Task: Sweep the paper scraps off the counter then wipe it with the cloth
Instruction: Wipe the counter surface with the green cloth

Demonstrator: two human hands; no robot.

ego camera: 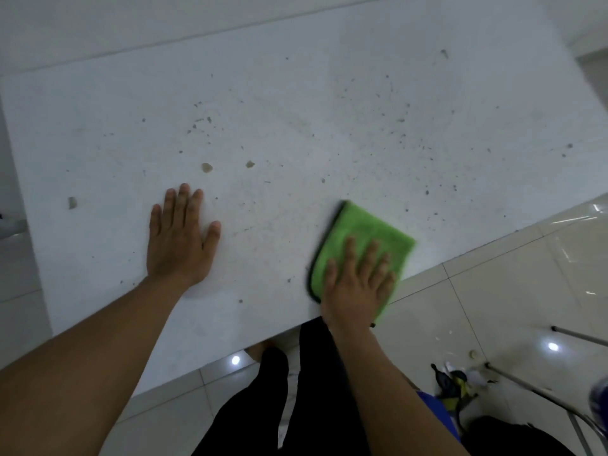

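Green cloth edged in black; white counter flecked with dark specks; glossy beige floor tiles.

Cloth — near corner under hand

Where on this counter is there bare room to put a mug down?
Barest: between the left hand and the green cloth under the right hand, and the counter's far-left corner. Crowded: scraps beyond the left fingers, dark specks across the far right.
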